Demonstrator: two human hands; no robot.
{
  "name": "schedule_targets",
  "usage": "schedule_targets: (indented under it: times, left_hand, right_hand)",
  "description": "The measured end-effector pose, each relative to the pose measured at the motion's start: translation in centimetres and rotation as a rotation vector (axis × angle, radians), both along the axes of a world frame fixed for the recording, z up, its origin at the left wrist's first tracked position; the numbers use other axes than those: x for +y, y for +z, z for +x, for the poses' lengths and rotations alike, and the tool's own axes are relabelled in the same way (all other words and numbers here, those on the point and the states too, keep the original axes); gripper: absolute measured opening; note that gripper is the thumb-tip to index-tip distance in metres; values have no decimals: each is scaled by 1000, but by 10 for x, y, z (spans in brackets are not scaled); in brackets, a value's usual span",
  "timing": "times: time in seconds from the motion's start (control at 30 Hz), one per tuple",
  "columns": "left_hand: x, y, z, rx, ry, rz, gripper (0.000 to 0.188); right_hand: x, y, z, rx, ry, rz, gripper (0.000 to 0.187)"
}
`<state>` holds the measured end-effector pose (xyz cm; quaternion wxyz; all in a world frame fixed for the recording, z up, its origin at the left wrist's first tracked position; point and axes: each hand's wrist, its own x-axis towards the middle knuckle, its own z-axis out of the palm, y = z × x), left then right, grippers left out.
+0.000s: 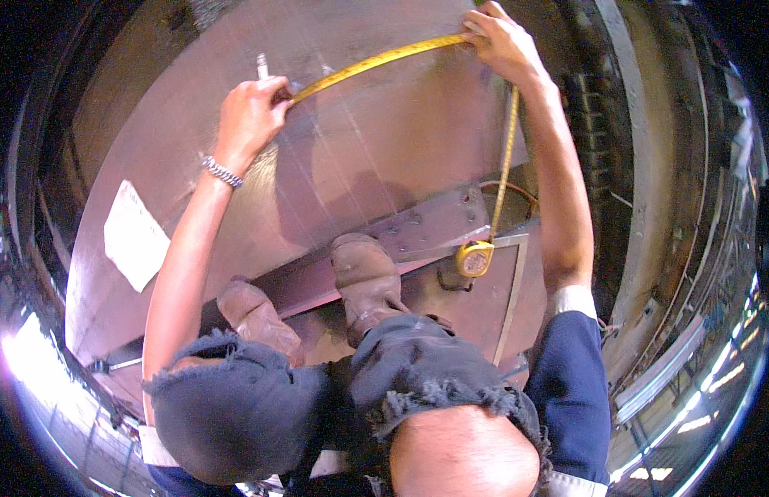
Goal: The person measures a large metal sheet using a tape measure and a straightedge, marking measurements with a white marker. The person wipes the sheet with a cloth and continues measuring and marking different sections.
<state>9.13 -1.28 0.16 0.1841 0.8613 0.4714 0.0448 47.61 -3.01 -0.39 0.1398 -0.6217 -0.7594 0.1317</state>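
A yellow tape measure blade point(376, 60) stretches between my two hands above a large flat metal sheet point(351, 132). My left hand point(250, 118) pinches the blade's end, and a white stick-like marker or chalk point(263, 66) pokes up from its fingers. At the far right, my right hand point(502, 43) grips the blade farther along. From there the blade hangs down to the yellow tape measure case point(474, 258), which dangles near a metal frame below. Whether the blade touches the sheet I cannot tell.
A white sheet of paper point(136, 236) lies on the metal at the left. A steel bar with bolts or holes point(418, 224) crosses by my boots point(364, 269). My bent knees point(235, 410) fill the lower middle. Long metal beams point(625, 149) run along the right.
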Motion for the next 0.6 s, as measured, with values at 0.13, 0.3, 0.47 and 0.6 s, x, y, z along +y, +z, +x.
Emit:
schedule_targets:
  times: [0.13, 0.3, 0.47, 0.6]
  left_hand:
    - [2, -6, 2, -15, -8, -2, 12]
    - [-1, -8, 0, -31, -3, 31, 10]
    - [-4, -7, -3, -25, 3, 33, 6]
    - [-8, -8, -3, -15, -5, 87, 9]
  right_hand:
    - [0, -19, 16, -48, -64, -14, 23]
    - [2, -20, 15, -69, -50, 18, 23]
    - [2, -19, 9, -81, -63, -14, 24]
    - [0, -20, 11, -67, -63, 12, 23]
